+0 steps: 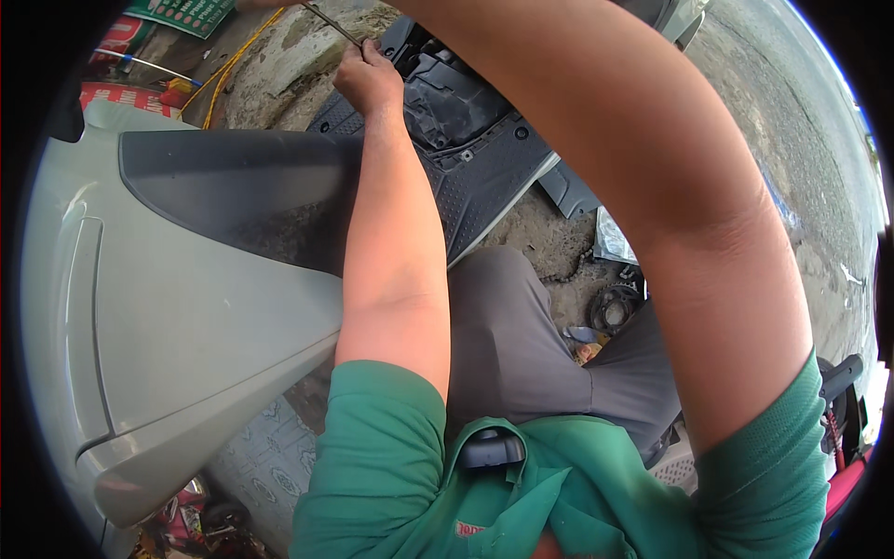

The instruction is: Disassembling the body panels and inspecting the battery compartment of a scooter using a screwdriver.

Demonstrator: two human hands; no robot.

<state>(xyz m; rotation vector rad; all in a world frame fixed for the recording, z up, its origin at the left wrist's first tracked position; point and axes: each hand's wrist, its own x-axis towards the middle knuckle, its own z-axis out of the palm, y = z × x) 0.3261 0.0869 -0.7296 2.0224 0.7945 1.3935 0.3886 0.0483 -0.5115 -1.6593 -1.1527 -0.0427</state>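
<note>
Left hand [371,82] grips thin rod [331,23]; right hand [265,4] mostly cropped — grip unclear; green sign [191,13] — white lettering.

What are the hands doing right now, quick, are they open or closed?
Left hand: closed on a thin metal rod.
Right hand: mostly cut off at the top edge; can't tell.

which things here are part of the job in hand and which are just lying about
Part of the work, it seems:
thin metal rod, gripped by the left hand
black footboard near that hand
pale body panel alongside

Apparently just lying about:
chain
round sprocket
crumpled pale sheet
</note>
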